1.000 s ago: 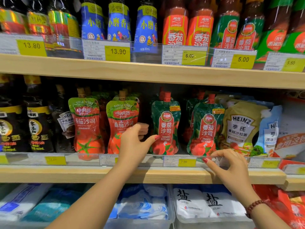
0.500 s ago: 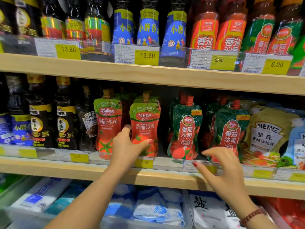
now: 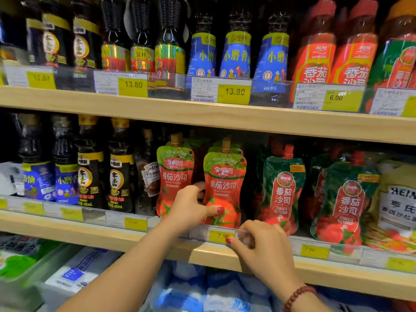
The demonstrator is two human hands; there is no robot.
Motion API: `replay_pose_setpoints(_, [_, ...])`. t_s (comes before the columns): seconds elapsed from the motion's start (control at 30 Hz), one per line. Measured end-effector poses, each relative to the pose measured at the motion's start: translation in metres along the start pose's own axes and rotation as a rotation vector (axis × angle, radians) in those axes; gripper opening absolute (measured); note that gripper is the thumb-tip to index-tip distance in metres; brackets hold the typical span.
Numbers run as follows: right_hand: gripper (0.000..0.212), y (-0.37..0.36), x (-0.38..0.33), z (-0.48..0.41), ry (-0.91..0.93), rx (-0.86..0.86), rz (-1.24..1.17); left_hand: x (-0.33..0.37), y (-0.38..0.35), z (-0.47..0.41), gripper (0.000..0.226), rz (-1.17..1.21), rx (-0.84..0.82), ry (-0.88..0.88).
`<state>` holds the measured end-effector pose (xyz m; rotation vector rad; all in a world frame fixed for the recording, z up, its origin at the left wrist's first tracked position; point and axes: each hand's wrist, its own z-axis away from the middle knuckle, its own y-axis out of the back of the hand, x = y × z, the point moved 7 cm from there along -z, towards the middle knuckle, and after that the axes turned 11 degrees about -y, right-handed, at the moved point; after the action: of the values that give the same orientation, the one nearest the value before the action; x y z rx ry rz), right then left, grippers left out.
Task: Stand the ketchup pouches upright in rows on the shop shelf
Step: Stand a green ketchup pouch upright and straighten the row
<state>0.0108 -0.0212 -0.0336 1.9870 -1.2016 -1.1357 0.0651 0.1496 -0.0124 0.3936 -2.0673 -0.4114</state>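
Two red ketchup pouches with light green tops stand upright on the middle shelf (image 3: pixel 126 238), the left one (image 3: pixel 174 174) and the right one (image 3: pixel 225 176). My left hand (image 3: pixel 191 208) grips the right red pouch low down, thumb on its front and fingers in the gap between the two. My right hand (image 3: pixel 263 244) rests its fingertips on the clear price rail (image 3: pixel 198 233) below that pouch. To the right stand two dark green ketchup pouches (image 3: pixel 282 190) (image 3: pixel 346 199), with more pouches behind each front one.
Dark sauce bottles (image 3: pixel 121 176) crowd the middle shelf left of the pouches, and a Heinz pouch (image 3: pixel 398 206) leans at the far right. The upper shelf holds bottles behind price tags (image 3: pixel 234 92). Bagged goods (image 3: pixel 202 293) lie on the shelf below.
The camera has swung left, so everything has slid right in view. My left hand has stayed at the red pouches and closed on the right one. My right hand came left from the green pouches to the price rail.
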Motion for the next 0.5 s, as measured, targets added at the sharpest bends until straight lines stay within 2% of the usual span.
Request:
replay_pose_setpoints(0.17, [0.021, 0.003, -0.004, 0.001, 0.013, 0.019, -0.012, -0.003, -0.002, 0.002, 0.045, 0.017, -0.012, 0.0])
replay_pose_setpoints(0.33, [0.022, 0.013, -0.022, 0.006, 0.093, 0.121, -0.183, 0.007, 0.025, 0.024, 0.039, -0.038, 0.152, -0.093])
replay_pose_setpoints(0.43, [0.025, 0.01, -0.056, 0.006, 0.184, 0.101, -0.267, 0.004, 0.061, 0.054, 0.026, -0.208, 0.266, -0.205])
replay_pose_setpoints(0.5, [0.032, 0.005, -0.076, 0.001, 0.172, 0.076, -0.333, -0.005, 0.089, 0.074, 0.019, -0.389, 0.342, -0.242])
